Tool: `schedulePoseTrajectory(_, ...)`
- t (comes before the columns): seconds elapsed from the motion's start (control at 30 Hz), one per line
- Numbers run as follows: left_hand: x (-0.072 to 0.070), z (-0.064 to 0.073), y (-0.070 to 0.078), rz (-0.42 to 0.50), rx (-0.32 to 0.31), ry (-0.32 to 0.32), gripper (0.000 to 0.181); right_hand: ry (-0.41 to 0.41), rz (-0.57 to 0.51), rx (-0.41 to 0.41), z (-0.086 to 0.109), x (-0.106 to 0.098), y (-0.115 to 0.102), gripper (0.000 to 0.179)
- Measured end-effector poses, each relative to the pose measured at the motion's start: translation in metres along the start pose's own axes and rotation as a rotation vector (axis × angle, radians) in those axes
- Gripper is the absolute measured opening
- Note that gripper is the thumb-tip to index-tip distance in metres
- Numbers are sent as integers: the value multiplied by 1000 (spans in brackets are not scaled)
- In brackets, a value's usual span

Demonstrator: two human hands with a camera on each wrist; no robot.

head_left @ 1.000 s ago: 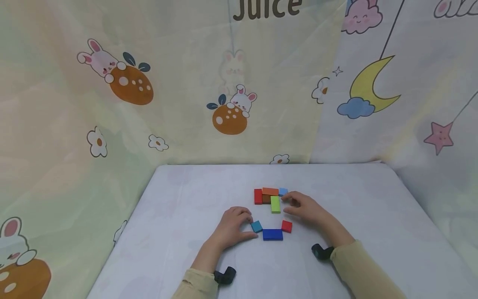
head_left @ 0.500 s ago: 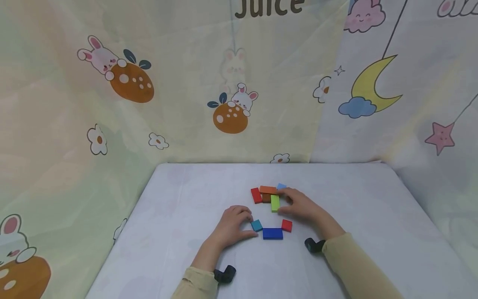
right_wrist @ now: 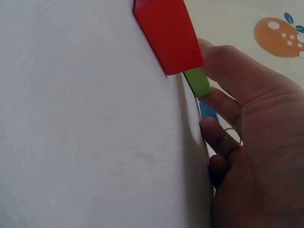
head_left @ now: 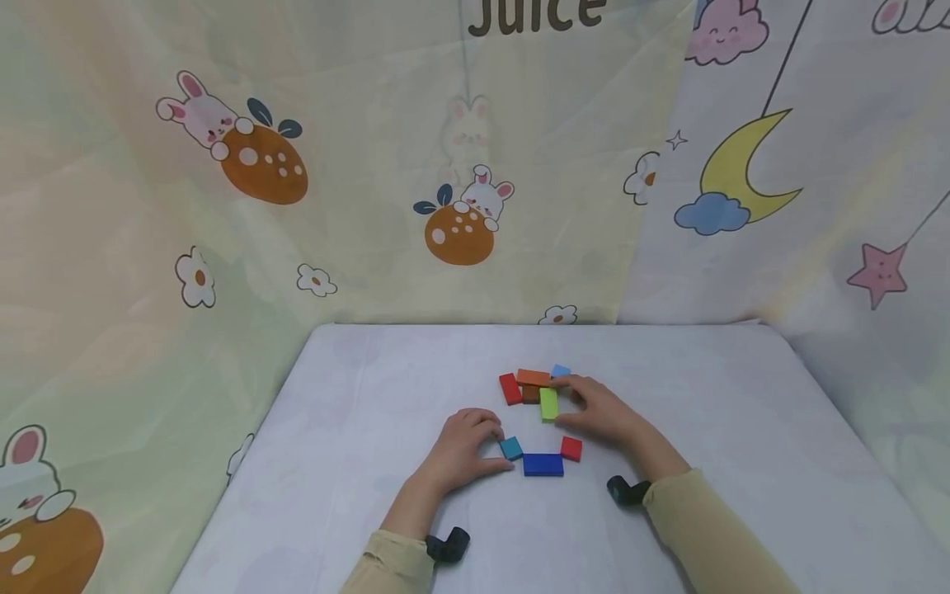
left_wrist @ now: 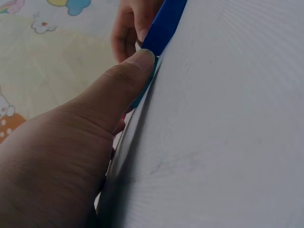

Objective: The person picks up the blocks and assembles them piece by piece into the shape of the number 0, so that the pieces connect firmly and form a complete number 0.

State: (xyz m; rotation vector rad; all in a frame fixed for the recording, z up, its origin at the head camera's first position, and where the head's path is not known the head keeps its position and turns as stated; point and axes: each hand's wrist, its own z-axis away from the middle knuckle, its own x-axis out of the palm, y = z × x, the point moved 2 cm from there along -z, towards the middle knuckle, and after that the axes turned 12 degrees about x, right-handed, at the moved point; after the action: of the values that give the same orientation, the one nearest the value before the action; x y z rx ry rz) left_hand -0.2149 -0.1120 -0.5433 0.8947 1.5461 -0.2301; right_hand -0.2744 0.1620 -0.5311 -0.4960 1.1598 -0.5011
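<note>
My left hand lies beside a small teal block, holding it between thumb and fingers. In the left wrist view the thumb covers most of that teal block, close to the blue block. My right hand grips an upright lime-green block, index finger at its far end and thumb at its near end. Behind the green block lie an orange block, a brown block and a tilted red block. A light blue block sits just beyond my right index finger.
A small red block stands at the right corner of the long blue block, near my right thumb. All blocks rest on a white-covered table. A printed cloth hangs behind and beside the table.
My right hand has moved left and taken hold of the green block. The upper red block has tilted, and the orange and light blue blocks have shifted slightly. My left hand stays put.
</note>
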Motion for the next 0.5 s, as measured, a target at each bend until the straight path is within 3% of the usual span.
schedulePoseTrajectory(0.5, -1, 0, 1, -2, -3, -6, 36, 33, -27, 5, 8, -5, 12, 62)
